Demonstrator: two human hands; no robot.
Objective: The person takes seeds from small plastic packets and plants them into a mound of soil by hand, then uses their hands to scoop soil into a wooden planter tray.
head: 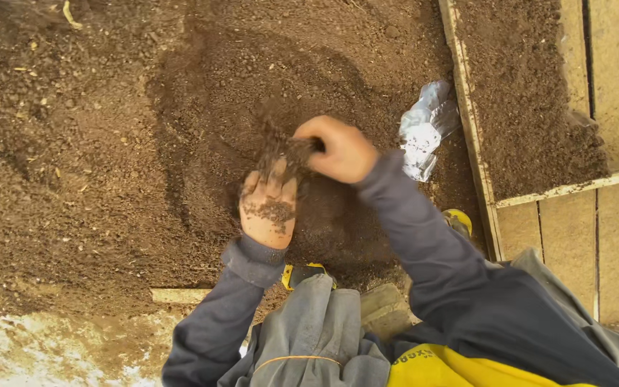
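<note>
My left hand [269, 211] reaches into a wide bed of dark brown soil [109, 143], palm down, with loose soil scattered on its back and fingers. Just above and to the right, my right hand [338, 149] is closed on a clump of soil [284, 149], held over the left hand's fingers. Both arms wear dark grey sleeves. The left hand's fingertips are hidden under the clump.
A crumpled clear plastic bag [426, 129] lies on the soil to the right of my hands. A pale wooden board [471, 129] edges the bed, with more soil [524, 86] and wooden planks [617, 236] beyond. White ground [30, 351] shows at lower left.
</note>
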